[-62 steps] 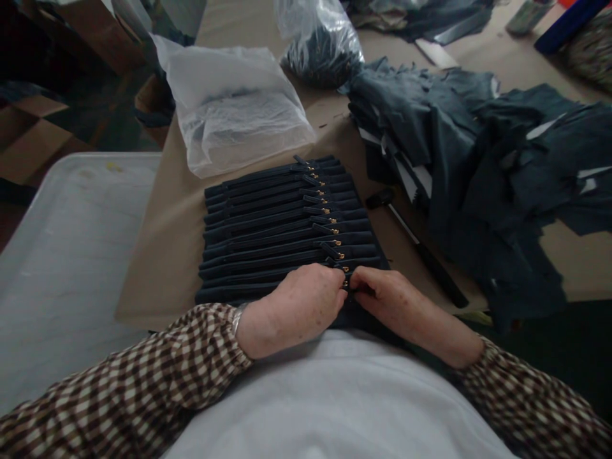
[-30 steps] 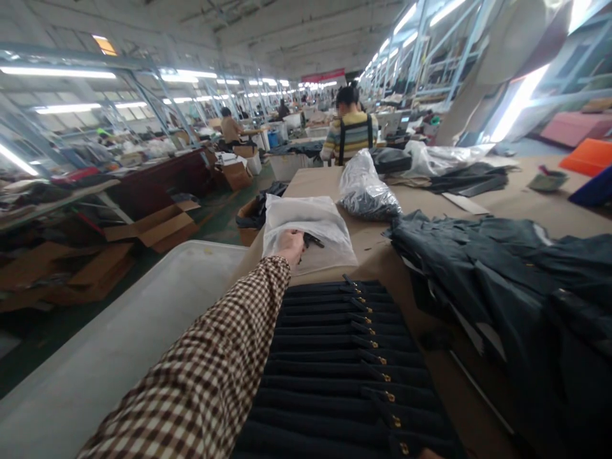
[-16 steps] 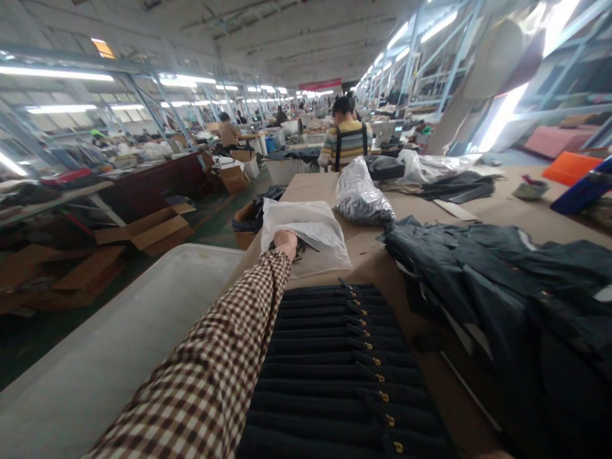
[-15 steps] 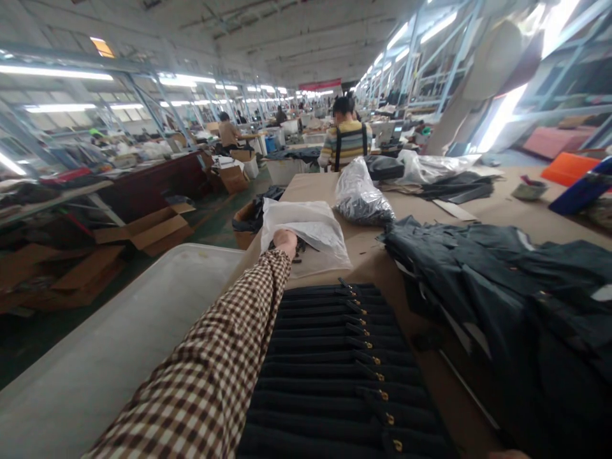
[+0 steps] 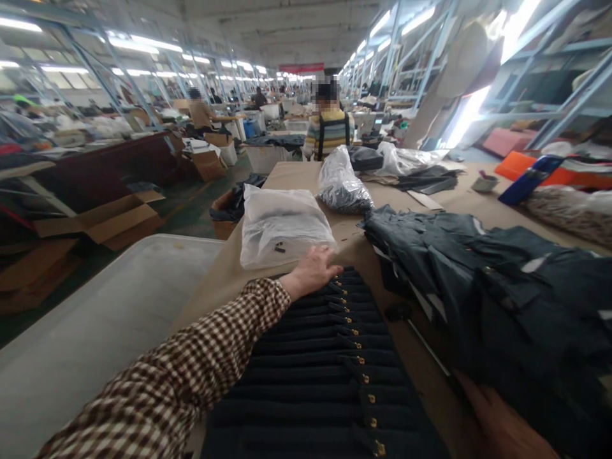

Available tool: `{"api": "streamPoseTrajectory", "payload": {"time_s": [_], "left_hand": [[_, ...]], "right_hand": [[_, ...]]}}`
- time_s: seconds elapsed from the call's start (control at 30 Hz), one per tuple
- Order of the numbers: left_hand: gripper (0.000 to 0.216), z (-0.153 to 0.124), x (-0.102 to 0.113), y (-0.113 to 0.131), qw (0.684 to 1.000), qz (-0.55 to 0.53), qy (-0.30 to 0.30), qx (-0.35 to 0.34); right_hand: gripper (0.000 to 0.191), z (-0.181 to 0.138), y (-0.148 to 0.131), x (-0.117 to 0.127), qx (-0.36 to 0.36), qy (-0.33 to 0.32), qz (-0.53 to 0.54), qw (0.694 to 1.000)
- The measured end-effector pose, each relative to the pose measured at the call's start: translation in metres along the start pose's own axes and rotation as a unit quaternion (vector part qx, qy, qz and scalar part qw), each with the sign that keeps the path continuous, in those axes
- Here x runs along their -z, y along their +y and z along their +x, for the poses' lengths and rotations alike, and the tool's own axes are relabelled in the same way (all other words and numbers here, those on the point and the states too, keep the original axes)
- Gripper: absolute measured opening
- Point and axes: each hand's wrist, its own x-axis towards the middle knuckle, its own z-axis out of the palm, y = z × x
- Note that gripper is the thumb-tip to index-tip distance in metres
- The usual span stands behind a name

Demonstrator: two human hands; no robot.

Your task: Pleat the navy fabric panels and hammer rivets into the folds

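Note:
My left hand, in a checked sleeve, reaches over the far end of an overlapping row of black fabric pieces. Its fingers are stretched out, the thumb apart, and I see nothing in them. Gold zipper sliders with dark pulls run down the row. Just beyond the hand lies a white translucent plastic bag with a few small dark pieces showing. My right hand, blurred at the lower right, is beside a long thin rod and dark garments; its fingers do not show clearly.
Dark garments are heaped on the right of the brown-covered table. A clear bag of dark items stands farther back. A large white bin borders the table on the left. A person in a striped top is ahead.
My left hand has come out of the white bag and moved right and nearer, over the fabric row. My right hand has come further into view. The camera view has shifted.

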Motion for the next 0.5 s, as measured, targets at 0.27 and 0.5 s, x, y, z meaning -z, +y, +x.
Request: {"api": "streamPoseTrajectory", "payload": {"time_s": [0.27, 0.5], "left_hand": [[0.077, -0.033, -0.027, 0.031, 0.982, 0.168, -0.078, -0.041], [0.070, -0.057, -0.016, 0.031, 0.976, 0.214, -0.034, -0.027]], "right_hand": [[0.048, 0.031, -0.052, 0.041, -0.112, -0.037, 0.272, 0.955], [0.057, 0.052, -0.110, 0.086, -0.089, -0.061, 0.489, 0.866]]}}
